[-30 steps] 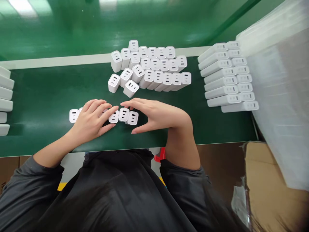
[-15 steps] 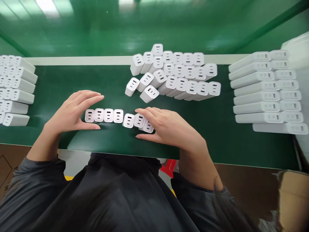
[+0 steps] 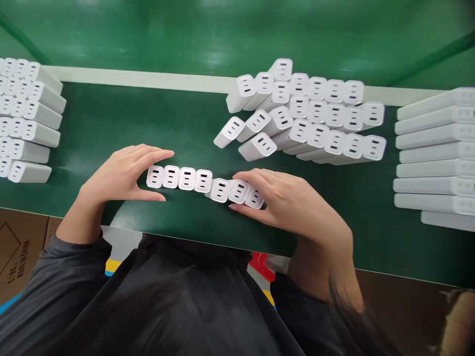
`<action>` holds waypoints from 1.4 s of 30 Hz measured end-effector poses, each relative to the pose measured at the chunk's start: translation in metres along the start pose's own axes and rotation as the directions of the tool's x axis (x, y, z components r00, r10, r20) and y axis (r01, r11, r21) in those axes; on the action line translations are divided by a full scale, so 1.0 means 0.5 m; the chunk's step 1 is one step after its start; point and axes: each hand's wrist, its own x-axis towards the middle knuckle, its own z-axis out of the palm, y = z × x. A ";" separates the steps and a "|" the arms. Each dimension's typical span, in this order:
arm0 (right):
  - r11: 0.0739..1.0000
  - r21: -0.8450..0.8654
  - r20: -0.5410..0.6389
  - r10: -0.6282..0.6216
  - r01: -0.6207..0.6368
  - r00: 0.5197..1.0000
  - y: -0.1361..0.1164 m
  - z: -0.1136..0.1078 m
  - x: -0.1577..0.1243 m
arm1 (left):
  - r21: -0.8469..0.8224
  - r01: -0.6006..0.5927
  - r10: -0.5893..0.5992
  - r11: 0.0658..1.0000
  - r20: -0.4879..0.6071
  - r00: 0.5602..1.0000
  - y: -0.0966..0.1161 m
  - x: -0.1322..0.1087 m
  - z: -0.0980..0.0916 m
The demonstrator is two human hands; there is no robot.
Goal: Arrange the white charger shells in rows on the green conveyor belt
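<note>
In front of me stands a short row of white charger blocks [image 3: 187, 179] with slotted ends facing up. My left hand [image 3: 122, 173] is open at the row's left end, thumb and fingers apart on either side of the leftmost block. My right hand [image 3: 293, 200] closes round the right end, fingers along the far side and thumb along the near side. Between them are white chargers [image 3: 239, 192], the rightmost partly covered by the hand. The three right-hand chargers sit slightly nearer to me than the others and lean a little.
Behind the row, a large group of white chargers [image 3: 317, 111] stands and leans in uneven lines. Stacked chargers [image 3: 40, 111] lie at the left, more [image 3: 426, 158] at the right. A pale strip [image 3: 148, 79] crosses the green table [image 3: 148, 113]. Below its edge is a cardboard box [image 3: 22, 247].
The view has shifted, so most things appear farther right. My right thumb has come in against the chargers, closing the hand on them. My left hand stays open at the row's end.
</note>
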 end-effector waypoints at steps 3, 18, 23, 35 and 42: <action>1.000 -0.006 0.004 0.006 -0.006 1.000 0.001 0.001 0.003 | 0.019 0.000 0.000 1.000 -0.014 1.000 -0.001 -0.002 0.000; 0.998 0.053 0.050 -0.022 0.020 0.998 0.009 -0.021 -0.007 | 0.009 -0.110 0.111 0.994 -0.037 0.993 0.011 0.013 0.024; 0.987 0.101 0.082 -0.134 0.126 0.988 0.003 -0.019 -0.008 | 0.009 -0.089 0.089 0.996 -0.011 0.996 0.015 0.020 0.034; 0.924 0.219 0.097 -0.340 0.313 0.935 -0.032 -0.002 -0.001 | -0.008 -0.140 0.139 0.990 -0.022 0.990 0.011 0.024 0.041; 0.911 0.274 0.026 -0.328 0.309 0.944 -0.034 0.001 -0.002 | -0.044 -0.134 0.134 0.990 -0.009 0.991 0.015 0.026 0.038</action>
